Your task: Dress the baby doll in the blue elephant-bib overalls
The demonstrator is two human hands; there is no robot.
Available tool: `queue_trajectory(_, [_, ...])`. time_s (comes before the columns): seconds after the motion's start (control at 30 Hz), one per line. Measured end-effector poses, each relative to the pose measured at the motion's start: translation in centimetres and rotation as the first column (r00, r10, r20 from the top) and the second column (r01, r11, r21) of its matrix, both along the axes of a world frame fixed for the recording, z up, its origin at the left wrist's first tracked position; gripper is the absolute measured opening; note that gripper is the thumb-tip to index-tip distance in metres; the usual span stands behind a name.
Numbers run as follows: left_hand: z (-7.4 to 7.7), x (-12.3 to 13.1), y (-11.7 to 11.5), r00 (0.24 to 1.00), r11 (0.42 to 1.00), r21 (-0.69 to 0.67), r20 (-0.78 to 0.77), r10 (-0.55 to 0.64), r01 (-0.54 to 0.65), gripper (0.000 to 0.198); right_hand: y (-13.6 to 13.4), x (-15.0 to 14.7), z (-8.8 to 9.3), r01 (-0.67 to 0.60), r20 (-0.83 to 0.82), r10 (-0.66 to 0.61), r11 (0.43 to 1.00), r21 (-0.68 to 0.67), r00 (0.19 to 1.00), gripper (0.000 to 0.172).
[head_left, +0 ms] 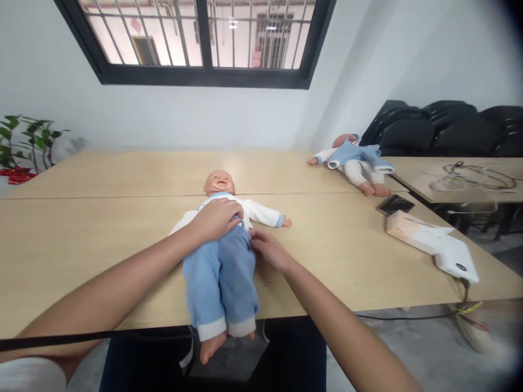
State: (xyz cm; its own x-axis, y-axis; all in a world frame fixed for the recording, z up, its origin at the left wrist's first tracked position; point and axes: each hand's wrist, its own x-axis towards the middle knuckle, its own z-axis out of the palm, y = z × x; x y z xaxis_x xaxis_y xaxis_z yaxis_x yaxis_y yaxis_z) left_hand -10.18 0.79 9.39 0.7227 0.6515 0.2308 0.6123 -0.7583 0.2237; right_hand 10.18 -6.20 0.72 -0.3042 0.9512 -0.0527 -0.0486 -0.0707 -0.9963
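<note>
A baby doll [220, 184] lies on its back on the table, head away from me, its feet over the near edge. It wears a white top [261, 212] with blue cuffs and blue trousers [220, 267] with white hems. Across the doll's belly lies my left hand [220, 218], fingers curled closed on the blue cloth at the waist. At the doll's hip, my right hand [268, 249] pinches the side of the trousers near the waist. The fingertips of both hands are partly hidden in the cloth.
A second doll [359, 163] with loose blue clothing lies at the back right of the wooden table [102, 228]. Right of me are a phone [395, 204], a tissue box [412, 231] and a white device [455, 258] with a cable. Black chairs [408, 130] stand stacked behind.
</note>
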Motion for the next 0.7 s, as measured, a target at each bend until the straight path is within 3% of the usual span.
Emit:
queue_trajectory(0.17, [-1.1,-0.4,0.0,0.998,0.997,-0.072,0.062,0.02,-0.016,0.011,-0.3,0.3,-0.4,-0.053,-0.113,0.046,0.997,-0.061,0.993,0.023])
queue_trajectory(0.23, [-1.0,-0.3,0.3,1.0,0.994,-0.104,0.029,-0.007,0.01,0.013,-0.4,0.0,-0.4,-0.055,-0.18,0.039,0.995,-0.085,0.983,0.028])
queue_trajectory(0.33, [-0.8,-0.2,1.0,0.997,0.991,-0.129,-0.062,0.037,-0.045,0.019,-0.6,-0.2,-0.3,-0.124,-0.236,0.091,0.984,-0.127,0.967,0.034])
queue_trajectory(0.4, [-0.9,-0.3,1.1,0.995,0.985,-0.152,-0.077,0.067,-0.078,0.021,-0.7,0.0,0.1,-0.207,-0.172,0.187,0.973,-0.104,0.967,0.034])
queue_trajectory(0.5, [-1.5,-0.6,1.0,0.995,0.973,-0.209,-0.023,0.095,-0.098,0.019,-0.2,0.8,0.8,-0.286,0.135,0.276,0.957,0.058,0.952,0.022])
queue_trajectory(0.6, [-2.3,-0.7,0.7,0.994,0.968,-0.23,0.02,0.109,-0.101,0.017,0.7,1.2,0.8,-0.215,0.5,0.06,0.941,0.26,0.864,0.016])
queue_trajectory(0.7, [-2.8,-0.6,0.5,0.993,0.972,-0.21,0.016,0.113,-0.108,0.018,1.5,0.8,0.1,-0.071,0.686,-0.25,0.913,0.403,0.684,0.017])
